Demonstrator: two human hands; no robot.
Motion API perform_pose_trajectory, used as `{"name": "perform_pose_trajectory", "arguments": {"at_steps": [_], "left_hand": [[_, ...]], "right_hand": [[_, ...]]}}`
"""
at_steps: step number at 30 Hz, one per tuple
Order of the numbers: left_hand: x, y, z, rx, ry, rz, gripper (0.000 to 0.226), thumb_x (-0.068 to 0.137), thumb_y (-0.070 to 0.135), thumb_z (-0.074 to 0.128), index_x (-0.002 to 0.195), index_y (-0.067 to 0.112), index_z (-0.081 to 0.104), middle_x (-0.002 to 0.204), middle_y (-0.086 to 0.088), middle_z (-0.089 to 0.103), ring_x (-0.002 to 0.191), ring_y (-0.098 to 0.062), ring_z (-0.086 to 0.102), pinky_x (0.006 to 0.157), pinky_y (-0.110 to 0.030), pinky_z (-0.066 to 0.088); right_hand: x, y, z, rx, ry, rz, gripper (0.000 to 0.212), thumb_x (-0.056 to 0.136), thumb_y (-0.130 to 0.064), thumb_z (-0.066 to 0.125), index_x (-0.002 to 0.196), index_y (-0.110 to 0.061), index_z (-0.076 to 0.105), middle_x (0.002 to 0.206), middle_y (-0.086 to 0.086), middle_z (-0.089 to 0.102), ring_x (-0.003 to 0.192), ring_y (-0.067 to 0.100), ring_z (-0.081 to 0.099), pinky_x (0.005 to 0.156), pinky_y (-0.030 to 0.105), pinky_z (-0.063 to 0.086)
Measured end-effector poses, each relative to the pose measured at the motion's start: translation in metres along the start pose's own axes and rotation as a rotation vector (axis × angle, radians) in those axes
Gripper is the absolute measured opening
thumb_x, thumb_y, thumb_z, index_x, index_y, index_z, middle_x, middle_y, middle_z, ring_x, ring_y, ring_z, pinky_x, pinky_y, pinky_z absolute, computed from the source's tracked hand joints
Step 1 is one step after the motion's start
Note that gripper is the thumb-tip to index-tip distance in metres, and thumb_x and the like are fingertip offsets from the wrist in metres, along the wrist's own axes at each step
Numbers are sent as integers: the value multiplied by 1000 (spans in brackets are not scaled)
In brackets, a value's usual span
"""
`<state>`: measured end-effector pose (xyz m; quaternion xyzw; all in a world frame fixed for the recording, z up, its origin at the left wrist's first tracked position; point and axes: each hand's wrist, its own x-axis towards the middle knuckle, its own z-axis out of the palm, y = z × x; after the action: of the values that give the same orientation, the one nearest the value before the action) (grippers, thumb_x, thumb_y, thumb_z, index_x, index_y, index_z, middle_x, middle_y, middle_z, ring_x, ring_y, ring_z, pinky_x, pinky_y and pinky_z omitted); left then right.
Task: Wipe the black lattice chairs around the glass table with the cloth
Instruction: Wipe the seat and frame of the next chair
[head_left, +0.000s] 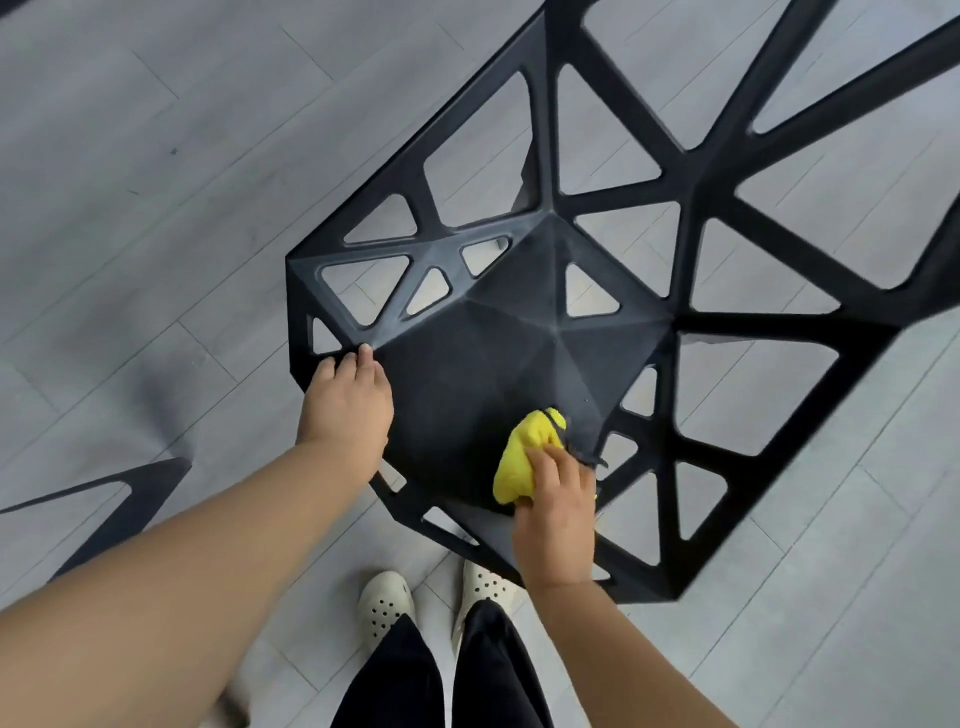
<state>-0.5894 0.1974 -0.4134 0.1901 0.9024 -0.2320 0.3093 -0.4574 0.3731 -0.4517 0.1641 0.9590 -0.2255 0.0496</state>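
A black lattice chair (519, 332) with triangular cut-outs fills the middle and right of the view, seen from above. My right hand (556, 512) grips a bunched yellow cloth (524, 457) against the near right part of the seat. My left hand (348, 400) rests on the seat's left edge, fingers curled over the rim. The chair's backrest rises toward the upper right.
Grey plank floor (156, 156) lies all around. Part of another black lattice chair (124, 499) shows at the left edge. My feet in white clogs (384, 603) stand just in front of the chair.
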Motion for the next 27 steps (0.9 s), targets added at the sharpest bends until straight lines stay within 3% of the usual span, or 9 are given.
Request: {"name": "perform_pose_trajectory", "arguments": {"at_steps": [2,5,7,10,13,16,20,22,27], "left_hand": [[-4,5,-3,-79,94,27,84,85,41,60,148,9,13,156,-11,11,139,-23,22,112,-37,21],[6,20,-15,-163,85,96,95,80,49,64,148,8,11,157,-11,9,144,-24,12,117,-38,11],[18,30,-21,-114,37,104,99,79,50,64,147,2,12,155,-16,12,144,-27,12,118,-39,9],[29,40,-18,-21,-55,113,91,83,39,62,146,-4,12,154,-24,12,143,-33,14,118,-41,11],[35,40,-16,6,-94,129,89,85,37,59,146,-4,10,154,-25,8,143,-34,13,118,-41,8],[38,39,-18,39,-147,160,90,87,41,57,146,-4,6,154,-26,4,144,-34,9,118,-42,4],[42,43,-24,93,-198,176,78,90,29,52,146,-4,9,153,-28,6,143,-37,9,117,-45,2],[41,46,-30,139,-224,208,73,91,27,50,146,-3,12,153,-28,8,143,-38,9,117,-47,2],[37,48,-36,156,-216,201,69,92,26,49,146,-2,15,153,-26,11,143,-38,9,117,-48,3]], "right_hand": [[30,-3,-11,65,89,-36,63,57,13,70,117,-6,60,119,17,57,102,34,44,88,49,48],[91,-16,-13,68,123,-95,61,64,4,75,122,-7,59,129,18,52,113,36,39,93,52,44],[123,-31,-1,4,-39,-188,66,71,-10,76,132,-13,53,143,18,41,121,43,37,99,53,39],[148,-40,22,-231,-358,-273,70,91,-40,53,150,-28,18,159,3,-1,142,33,5,111,49,18],[166,-27,26,-359,-311,-358,68,97,-44,39,151,-26,3,158,3,-14,144,28,-12,116,44,7],[208,-18,22,-398,-236,-363,66,99,-35,41,151,-22,2,158,7,-12,144,30,-13,117,42,2],[246,-10,5,-413,-178,-358,71,93,-11,54,151,-17,14,159,8,1,145,32,-1,116,44,15],[245,-7,-4,-417,-183,-368,69,90,-1,52,150,-14,18,159,7,5,145,32,3,116,43,16],[230,14,-27,-496,-185,-359,66,86,1,54,146,-7,27,155,11,19,143,36,11,114,44,19]]}}
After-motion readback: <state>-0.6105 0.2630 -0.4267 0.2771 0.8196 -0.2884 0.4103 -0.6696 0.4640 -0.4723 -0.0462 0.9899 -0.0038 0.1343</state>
